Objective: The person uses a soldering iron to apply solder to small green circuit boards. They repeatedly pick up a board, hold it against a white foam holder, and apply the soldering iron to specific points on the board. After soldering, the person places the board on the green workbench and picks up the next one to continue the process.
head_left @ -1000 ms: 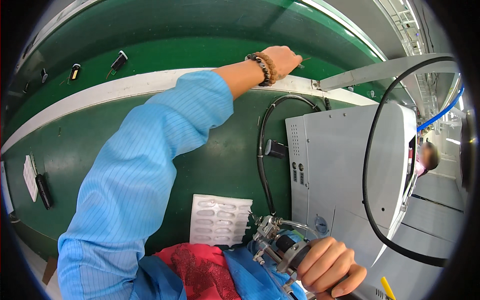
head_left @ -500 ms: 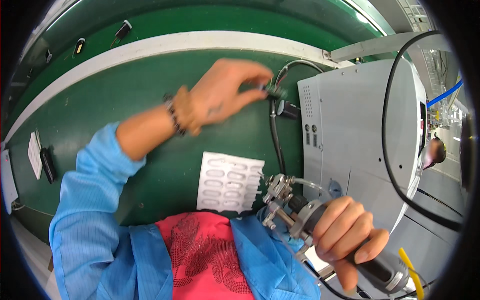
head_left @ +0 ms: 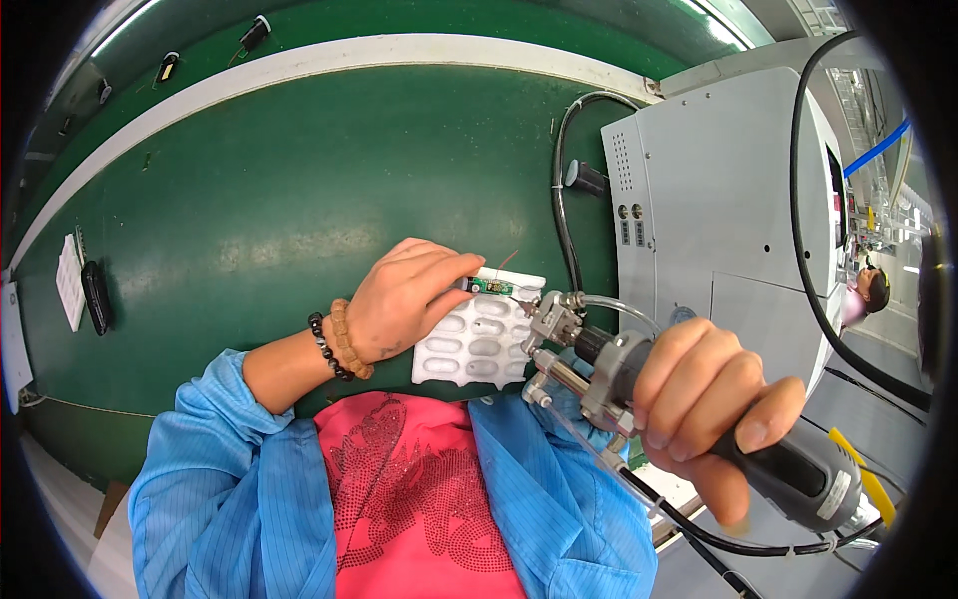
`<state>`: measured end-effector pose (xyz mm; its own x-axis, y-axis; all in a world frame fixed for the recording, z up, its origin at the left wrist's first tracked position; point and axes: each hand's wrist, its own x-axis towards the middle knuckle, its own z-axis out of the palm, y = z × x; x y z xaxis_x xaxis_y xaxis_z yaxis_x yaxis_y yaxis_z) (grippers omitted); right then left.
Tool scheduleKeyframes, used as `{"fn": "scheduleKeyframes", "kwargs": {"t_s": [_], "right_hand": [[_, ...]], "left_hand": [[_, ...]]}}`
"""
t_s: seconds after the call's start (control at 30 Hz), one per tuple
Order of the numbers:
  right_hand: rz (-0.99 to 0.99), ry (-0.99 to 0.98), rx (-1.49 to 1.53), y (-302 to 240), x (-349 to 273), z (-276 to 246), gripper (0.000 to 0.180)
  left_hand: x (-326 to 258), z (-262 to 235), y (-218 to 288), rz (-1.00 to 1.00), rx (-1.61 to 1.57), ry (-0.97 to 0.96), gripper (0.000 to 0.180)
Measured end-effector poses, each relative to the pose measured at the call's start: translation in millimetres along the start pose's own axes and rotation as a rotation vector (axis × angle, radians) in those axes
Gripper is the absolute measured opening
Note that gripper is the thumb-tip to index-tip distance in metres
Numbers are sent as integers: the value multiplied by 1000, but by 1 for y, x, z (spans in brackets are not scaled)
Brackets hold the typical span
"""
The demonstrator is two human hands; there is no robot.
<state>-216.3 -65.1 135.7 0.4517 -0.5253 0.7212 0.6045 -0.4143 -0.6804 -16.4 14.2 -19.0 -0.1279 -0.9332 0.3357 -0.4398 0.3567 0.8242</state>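
Note:
My left hand pinches the end of a small green circuit board between thumb and fingers. A thin reddish wire sticks up from the board. Below it lies a white moulded tray with rows of oval hollows; the board is over its far edge. My right hand is wrapped round the dark grip of a handheld tool with a metal head and clear tubing. The tool's tip points left and is close to the board's right end; whether they touch, I cannot tell.
A large light-grey machine stands on the right, with a black cable along its left side. Beside it is a small dark cylindrical part. Far left lie a black case and a white pad. Another person appears beyond the machine.
My left hand has come nearer to me with the circuit board, from beside the machine's cable to above the tray. My right hand still grips the tool in nearly the same place.

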Motion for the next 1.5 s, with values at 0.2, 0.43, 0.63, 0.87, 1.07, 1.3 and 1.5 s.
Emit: {"fn": "scheduleKeyframes", "kwargs": {"t_s": [0.2,0.43,0.63,0.87,1.07,1.3,1.5], "right_hand": [[89,36,18,17,3,11,47],[153,-21,71,36,3,16,47],[172,-15,65,35,2,16,48],[246,-61,16,31,10,22,44],[192,-158,-4,45,8,19,40],[5,-14,0,-3,4,1,44],[-47,35,78,-31,-2,-4,39]], "left_hand": [[-1,6,-5,48,-55,35,42],[-7,2,-7,3,-64,38,43],[-6,4,-8,11,-93,44,40],[-2,6,-6,5,-133,22,36],[-4,4,-8,-7,-99,45,35],[-4,2,-4,-47,-108,50,31],[34,-39,5,-344,-387,42,26]]}}
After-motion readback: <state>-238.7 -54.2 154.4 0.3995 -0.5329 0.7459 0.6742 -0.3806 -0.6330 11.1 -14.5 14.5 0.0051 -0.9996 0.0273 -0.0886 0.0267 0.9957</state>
